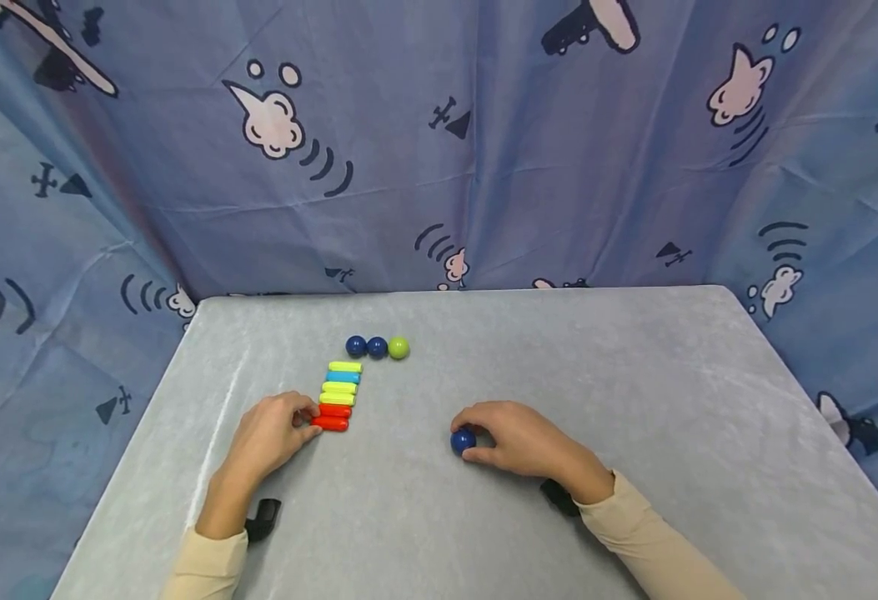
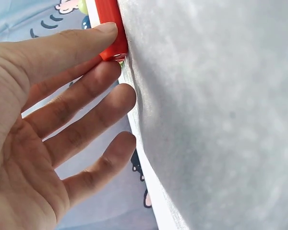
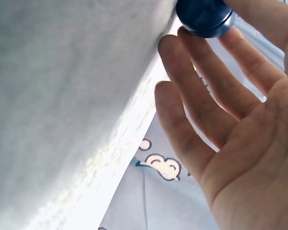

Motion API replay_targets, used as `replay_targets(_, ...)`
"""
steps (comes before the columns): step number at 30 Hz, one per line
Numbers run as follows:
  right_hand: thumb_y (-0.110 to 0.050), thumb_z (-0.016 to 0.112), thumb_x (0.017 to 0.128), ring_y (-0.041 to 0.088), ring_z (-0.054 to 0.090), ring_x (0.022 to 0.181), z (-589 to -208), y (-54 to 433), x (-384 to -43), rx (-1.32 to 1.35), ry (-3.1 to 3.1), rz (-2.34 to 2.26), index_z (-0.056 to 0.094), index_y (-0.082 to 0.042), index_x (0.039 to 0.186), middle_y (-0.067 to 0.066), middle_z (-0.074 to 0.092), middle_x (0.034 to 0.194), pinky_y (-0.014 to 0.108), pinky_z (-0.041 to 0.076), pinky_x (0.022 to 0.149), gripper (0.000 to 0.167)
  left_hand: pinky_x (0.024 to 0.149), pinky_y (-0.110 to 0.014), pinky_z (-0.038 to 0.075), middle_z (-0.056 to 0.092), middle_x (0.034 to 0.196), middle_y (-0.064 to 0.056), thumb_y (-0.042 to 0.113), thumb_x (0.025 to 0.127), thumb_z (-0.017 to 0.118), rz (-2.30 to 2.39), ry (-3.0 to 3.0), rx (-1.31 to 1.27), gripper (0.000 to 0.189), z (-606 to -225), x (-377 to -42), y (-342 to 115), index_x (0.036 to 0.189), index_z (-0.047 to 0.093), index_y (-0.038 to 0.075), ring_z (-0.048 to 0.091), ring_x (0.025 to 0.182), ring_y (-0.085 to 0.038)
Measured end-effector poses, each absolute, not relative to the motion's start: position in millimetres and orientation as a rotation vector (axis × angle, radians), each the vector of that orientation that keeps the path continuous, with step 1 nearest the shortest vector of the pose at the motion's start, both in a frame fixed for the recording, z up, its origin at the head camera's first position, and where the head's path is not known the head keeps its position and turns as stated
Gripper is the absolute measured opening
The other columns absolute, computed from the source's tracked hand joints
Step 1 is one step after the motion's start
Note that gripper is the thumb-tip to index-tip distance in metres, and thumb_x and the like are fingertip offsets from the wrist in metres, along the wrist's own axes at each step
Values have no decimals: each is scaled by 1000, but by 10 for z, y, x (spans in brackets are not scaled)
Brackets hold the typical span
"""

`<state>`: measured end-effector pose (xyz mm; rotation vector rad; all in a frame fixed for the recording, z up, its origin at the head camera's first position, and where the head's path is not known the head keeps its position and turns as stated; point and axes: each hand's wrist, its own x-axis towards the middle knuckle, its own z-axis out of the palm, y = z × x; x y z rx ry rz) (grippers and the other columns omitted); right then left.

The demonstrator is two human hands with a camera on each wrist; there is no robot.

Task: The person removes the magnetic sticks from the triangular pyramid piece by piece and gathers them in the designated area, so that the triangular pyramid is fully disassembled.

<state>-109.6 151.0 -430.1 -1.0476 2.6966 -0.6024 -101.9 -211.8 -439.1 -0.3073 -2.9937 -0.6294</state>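
Note:
My left hand (image 1: 273,433) pinches the left end of the nearest red stick (image 1: 330,424) between thumb and fingers. That stick lies at the near end of a column of short rods, just below a second red stick (image 1: 335,411). In the left wrist view the thumb presses on the red stick (image 2: 111,28), while the lower fingers are spread apart. To the right, my right hand (image 1: 524,437) holds a dark blue ball (image 1: 464,441) on the table, thumb on one side and fingers on the other. Only the lower part of the blue ball (image 3: 205,17) shows in the right wrist view.
Further up the column lie yellow-green rods (image 1: 339,387) and one light blue rod (image 1: 343,377). Beyond them, two dark blue balls (image 1: 367,347) and a green ball (image 1: 398,347) sit in a row. A grey cloth covers the table (image 1: 596,358); a patterned blue curtain (image 1: 408,167) hangs behind.

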Motion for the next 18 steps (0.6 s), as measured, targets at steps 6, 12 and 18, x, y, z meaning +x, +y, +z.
replay_targets(6, -32, 77, 87, 9, 65, 95, -4253, 1487, -1193, -1095, 2687, -624, 68, -21, 117, -9, 70, 109, 30, 54, 83, 32, 61, -29, 44, 67, 78, 0, 11, 75, 86, -631, -2978, -319, 16, -4400, -1029, -2121, 86, 75, 13, 56, 69, -11)
replay_targets(12, -32, 76, 88, 11, 67, 96, -4178, 1446, -1384, -1072, 2695, -632, 68, -19, 120, -8, 71, 110, 31, 54, 82, 35, 62, -28, 46, 69, 80, 0, 9, 74, 86, -674, -2957, -348, 16, -4418, -1038, -2136, 86, 75, 11, 58, 70, -10)
replay_targets(18, -35, 74, 90, 12, 67, 99, -4136, 1372, -1535, -1042, 2708, -587, 65, -15, 129, -3, 70, 117, 33, 54, 84, 45, 64, -27, 49, 71, 81, -1, 6, 73, 86, -713, -2929, -392, 17, -4444, -1046, -2150, 85, 75, 9, 61, 71, -12)
